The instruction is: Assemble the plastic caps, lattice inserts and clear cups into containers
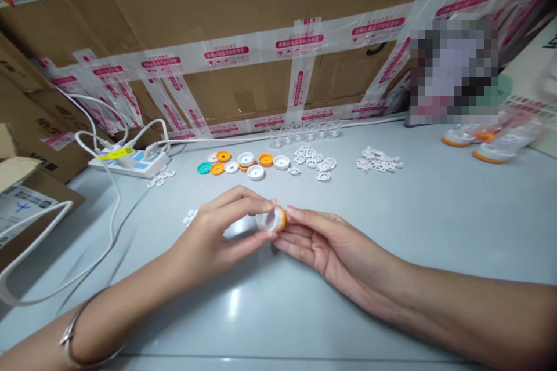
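Note:
Between both hands, over the middle of the table, is a small clear plastic cup (268, 220) lying on its side, with an orange rim (283, 218) at its right end. My left hand (232, 223) pinches the clear part between thumb and fingers. My right hand (315, 237) has its thumb and fingertips closed on the orange end. Partly hidden behind my left wrist lie small white discs (190, 217). Farther back are several round caps: orange (223, 156), white (256, 173) and teal (204, 168).
White spoked plastic parts (324, 176) and another white heap (380, 160) lie behind. A row of clear cups (304, 132) stands by the large taped carton (243, 11). On the left are a power strip (134, 163) and looping cables. Blurred orange-based clear pieces (498, 148) are at right.

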Demonstrator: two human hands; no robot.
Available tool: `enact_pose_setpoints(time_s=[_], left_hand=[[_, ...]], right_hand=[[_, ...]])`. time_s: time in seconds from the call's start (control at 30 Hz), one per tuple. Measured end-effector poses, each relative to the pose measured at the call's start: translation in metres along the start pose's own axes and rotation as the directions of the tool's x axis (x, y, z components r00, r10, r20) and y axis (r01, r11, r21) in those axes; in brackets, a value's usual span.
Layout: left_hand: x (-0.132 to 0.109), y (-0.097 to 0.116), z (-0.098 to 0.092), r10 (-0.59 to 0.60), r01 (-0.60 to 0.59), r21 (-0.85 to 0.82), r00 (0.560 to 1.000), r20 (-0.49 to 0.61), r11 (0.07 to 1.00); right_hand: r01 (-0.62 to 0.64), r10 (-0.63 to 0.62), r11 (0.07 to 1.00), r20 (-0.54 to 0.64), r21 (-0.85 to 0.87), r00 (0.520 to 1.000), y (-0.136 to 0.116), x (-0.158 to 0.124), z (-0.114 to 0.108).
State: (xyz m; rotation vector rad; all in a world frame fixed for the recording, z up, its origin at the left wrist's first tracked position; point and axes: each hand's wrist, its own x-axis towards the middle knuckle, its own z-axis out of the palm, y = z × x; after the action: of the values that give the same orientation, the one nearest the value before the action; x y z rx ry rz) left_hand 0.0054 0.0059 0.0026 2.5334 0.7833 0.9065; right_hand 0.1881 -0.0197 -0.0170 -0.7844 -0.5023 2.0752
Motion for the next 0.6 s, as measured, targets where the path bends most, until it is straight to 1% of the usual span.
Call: enact_pose_setpoints(time_s=[0.13,0.23,0.33,0.5,0.6], left_hand=[[0.0,-0.007,0.002,-0.001,-0.001,-0.049,0.999,-0.044,0.999],[-0.001,-0.01,0.004,-0.027,0.024,-0.069,0.999,-0.04,0.997],[-0.003,-0.013,0.006,-0.037,0.037,-0.041,0.999,0.001,0.998],[-0.004,-0.017,0.009,-0.044,0.039,0.066,0.995,0.085,0.997],[-0.004,-0.02,0.01,-0.059,0.046,0.118,0.992,0.109,0.992]], right_hand=[[-0.047,0.047,0.998,-0.003,0.042,0.999,-0.004,0.001,-0.002],[-0.034,0.034,0.999,0.013,0.011,0.999,-0.006,0.003,-0.003],[-0.026,0.026,0.998,-0.005,-0.064,1.0,-0.01,0.005,-0.003],[-0.056,0.04,0.981,-0.086,-0.188,0.995,-0.016,0.007,-0.003],[-0.036,-0.002,0.949,-0.121,-0.312,0.993,-0.019,0.01,-0.002]])
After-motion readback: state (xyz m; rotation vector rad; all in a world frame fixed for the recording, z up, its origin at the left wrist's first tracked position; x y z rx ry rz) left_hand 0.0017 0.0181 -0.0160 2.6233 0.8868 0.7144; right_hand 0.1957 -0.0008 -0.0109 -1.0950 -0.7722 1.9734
